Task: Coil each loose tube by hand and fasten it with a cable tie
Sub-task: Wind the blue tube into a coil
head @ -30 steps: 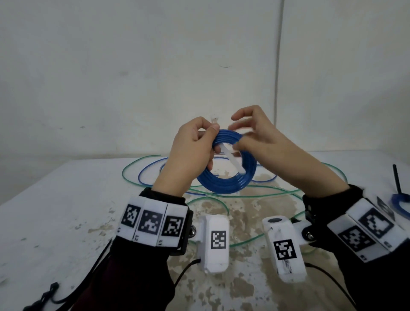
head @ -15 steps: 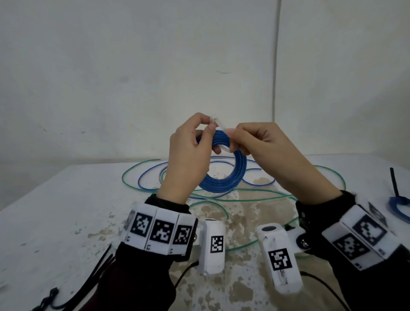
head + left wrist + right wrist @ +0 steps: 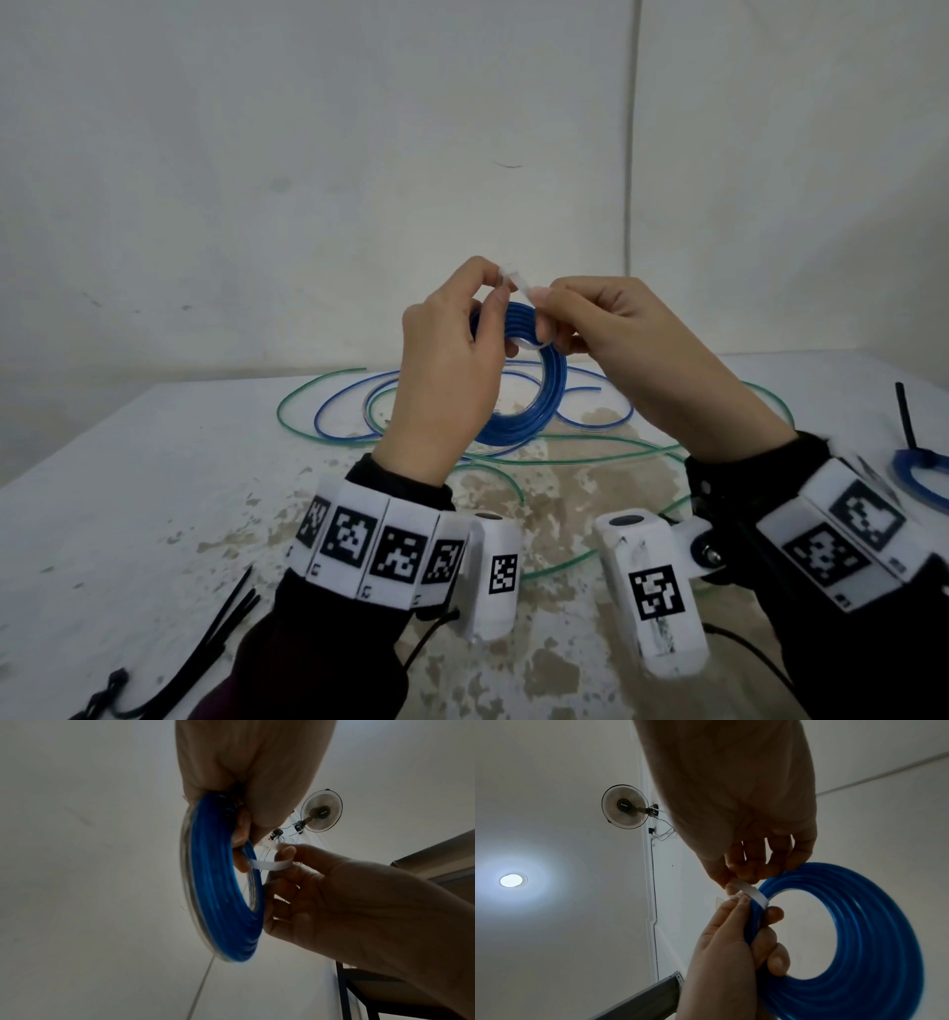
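I hold a coiled blue tube upright above the table. My left hand grips the coil's top, fingers curled through the ring, and holds the head of a white cable tie at its fingertips. The tie loops round the coil's strands. My right hand pinches the tie's strap between thumb and forefinger, right next to the left fingertips. Whether the strap's tip is in the head is hidden by the fingers.
Loose green tube and loose blue tube sprawl over the worn white table behind and under my hands. Several black cable ties lie at the front left. A blue coil with a black tie sits at the right edge.
My right hand left the front of the coil, carried the white strap up over the top and closed into a pinch beside the left fingertips. Both hands and the coil rose slightly.
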The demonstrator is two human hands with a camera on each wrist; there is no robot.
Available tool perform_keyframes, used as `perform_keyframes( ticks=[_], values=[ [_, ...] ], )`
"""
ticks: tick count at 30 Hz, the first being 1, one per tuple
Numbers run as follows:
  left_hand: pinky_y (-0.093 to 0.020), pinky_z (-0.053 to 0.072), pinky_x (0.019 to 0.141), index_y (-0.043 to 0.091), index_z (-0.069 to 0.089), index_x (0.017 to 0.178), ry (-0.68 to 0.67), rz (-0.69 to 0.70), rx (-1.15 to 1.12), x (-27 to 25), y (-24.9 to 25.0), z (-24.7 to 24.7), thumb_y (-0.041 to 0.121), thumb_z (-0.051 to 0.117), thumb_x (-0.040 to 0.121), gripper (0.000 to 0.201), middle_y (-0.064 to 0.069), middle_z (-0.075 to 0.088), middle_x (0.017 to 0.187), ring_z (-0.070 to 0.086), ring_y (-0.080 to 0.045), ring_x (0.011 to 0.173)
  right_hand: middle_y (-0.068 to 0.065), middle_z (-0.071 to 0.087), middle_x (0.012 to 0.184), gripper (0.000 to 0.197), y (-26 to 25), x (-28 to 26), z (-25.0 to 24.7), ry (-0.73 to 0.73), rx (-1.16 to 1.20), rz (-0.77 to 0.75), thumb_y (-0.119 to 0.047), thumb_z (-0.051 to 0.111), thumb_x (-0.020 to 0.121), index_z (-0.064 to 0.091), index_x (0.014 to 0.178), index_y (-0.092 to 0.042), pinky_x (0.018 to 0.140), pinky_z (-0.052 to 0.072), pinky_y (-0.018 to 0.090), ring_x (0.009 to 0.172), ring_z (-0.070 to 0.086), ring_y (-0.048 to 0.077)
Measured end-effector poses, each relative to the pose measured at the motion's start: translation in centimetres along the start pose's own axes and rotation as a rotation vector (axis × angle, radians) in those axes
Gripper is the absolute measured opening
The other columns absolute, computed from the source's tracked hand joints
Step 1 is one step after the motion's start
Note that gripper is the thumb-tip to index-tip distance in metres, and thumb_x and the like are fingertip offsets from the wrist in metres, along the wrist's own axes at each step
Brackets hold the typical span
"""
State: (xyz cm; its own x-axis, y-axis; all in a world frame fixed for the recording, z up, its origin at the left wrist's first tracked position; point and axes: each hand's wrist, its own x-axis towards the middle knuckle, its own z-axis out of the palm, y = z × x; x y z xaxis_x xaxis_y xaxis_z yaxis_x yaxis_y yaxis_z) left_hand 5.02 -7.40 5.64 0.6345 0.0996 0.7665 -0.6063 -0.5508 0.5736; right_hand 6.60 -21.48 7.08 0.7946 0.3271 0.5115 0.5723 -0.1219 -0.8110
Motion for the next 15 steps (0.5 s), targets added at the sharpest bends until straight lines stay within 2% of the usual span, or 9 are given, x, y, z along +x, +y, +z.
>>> perform_keyframes(
  ticks=[2, 4, 6, 7, 9, 10, 12, 15],
  values=[
    [-0.025, 0.049, 0.058, 0.013, 0.059, 0.094, 0.006, 0.044, 0.031, 0.0, 0.0, 0.1, 0.013, 0.046, 0.098, 0.013, -0.008, 0.067, 0.063, 0.064, -0.008, 0.055, 0.003, 0.047, 0.060, 0.038, 0.0, 0.0, 0.0, 0.002, 0.034, -0.001, -0.020, 0.050, 0.097, 0.057, 0.062, -0.007, 0.075, 0.038, 0.033, 0.065, 0.041, 0.015],
    [-0.036, 0.050, 0.060, 0.015, 0.060, 0.094, 0.011, 0.095, 0.071, 0.0, 0.0, 0.3, 0.014, 0.046, 0.098, 0.014, -0.009, 0.066, 0.062, 0.063, -0.017, 0.054, -0.006, 0.046, 0.054, 0.038, -0.1, 0.0, 0.1, 0.009, 0.058, -0.006, -0.020, 0.049, 0.097, 0.056, 0.062, -0.007, 0.072, 0.039, 0.029, 0.061, 0.040, 0.010],
    [-0.045, 0.049, 0.059, 0.015, 0.060, 0.095, -0.009, 0.117, 0.102, 0.0, -0.1, 0.5, 0.014, 0.044, 0.097, 0.015, -0.013, 0.064, 0.063, 0.061, -0.028, 0.056, -0.007, 0.043, 0.053, 0.038, 0.0, 0.0, 0.1, 0.024, 0.084, -0.007, -0.022, 0.049, 0.098, 0.055, 0.065, -0.004, 0.070, 0.039, 0.027, 0.060, 0.039, 0.011],
    [-0.046, 0.049, 0.058, 0.013, 0.060, 0.096, -0.026, 0.115, 0.108, 0.0, -0.1, 0.5, 0.015, 0.044, 0.097, 0.016, -0.014, 0.064, 0.064, 0.060, -0.030, 0.056, -0.007, 0.043, 0.054, 0.038, 0.1, 0.0, 0.1, 0.029, 0.096, -0.003, -0.023, 0.049, 0.098, 0.055, 0.066, -0.004, 0.071, 0.040, 0.028, 0.061, 0.040, 0.012],
    [-0.040, 0.050, 0.058, 0.012, 0.062, 0.096, -0.066, 0.100, 0.107, 0.2, 0.0, 0.0, 0.015, 0.046, 0.098, 0.016, -0.011, 0.066, 0.064, 0.062, -0.024, 0.055, -0.006, 0.045, 0.055, 0.036, 0.4, 0.1, 0.2, 0.037, 0.117, 0.013, -0.025, 0.051, 0.097, 0.056, 0.067, -0.006, 0.071, 0.042, 0.030, 0.063, 0.043, 0.015],
    [-0.029, 0.049, 0.056, 0.011, 0.062, 0.096, -0.094, 0.084, 0.095, 0.3, 0.0, -0.4, 0.014, 0.047, 0.098, 0.016, -0.010, 0.066, 0.063, 0.062, -0.016, 0.053, -0.006, 0.047, 0.055, 0.033, 0.5, 0.2, 0.3, 0.051, 0.132, 0.029, -0.025, 0.054, 0.096, 0.057, 0.068, -0.008, 0.069, 0.043, 0.028, 0.061, 0.044, 0.015],
    [-0.010, 0.036, 0.050, 0.008, 0.063, 0.095, -0.172, 0.048, 0.076, 0.5, 0.0, -1.4, 0.013, 0.050, 0.097, 0.015, -0.010, 0.067, 0.062, 0.056, -0.003, 0.046, -0.004, 0.050, 0.057, 0.022, 0.7, 0.3, 0.5, 0.100, 0.163, 0.067, -0.026, 0.061, 0.091, 0.058, 0.074, -0.012, 0.062, 0.044, 0.023, 0.055, 0.046, 0.012],
    [-0.010, 0.031, 0.048, 0.007, 0.064, 0.095, -0.277, 0.026, 0.068, 0.3, 0.2, -1.9, 0.012, 0.051, 0.097, 0.015, -0.009, 0.067, 0.063, 0.051, -0.001, 0.042, -0.007, 0.052, 0.059, 0.016, 0.8, 0.4, 0.1, 0.088, 0.145, 0.081, -0.024, 0.064, 0.089, 0.065, 0.077, -0.013, 0.060, 0.043, 0.022, 0.055, 0.047, 0.008]
  ],
)
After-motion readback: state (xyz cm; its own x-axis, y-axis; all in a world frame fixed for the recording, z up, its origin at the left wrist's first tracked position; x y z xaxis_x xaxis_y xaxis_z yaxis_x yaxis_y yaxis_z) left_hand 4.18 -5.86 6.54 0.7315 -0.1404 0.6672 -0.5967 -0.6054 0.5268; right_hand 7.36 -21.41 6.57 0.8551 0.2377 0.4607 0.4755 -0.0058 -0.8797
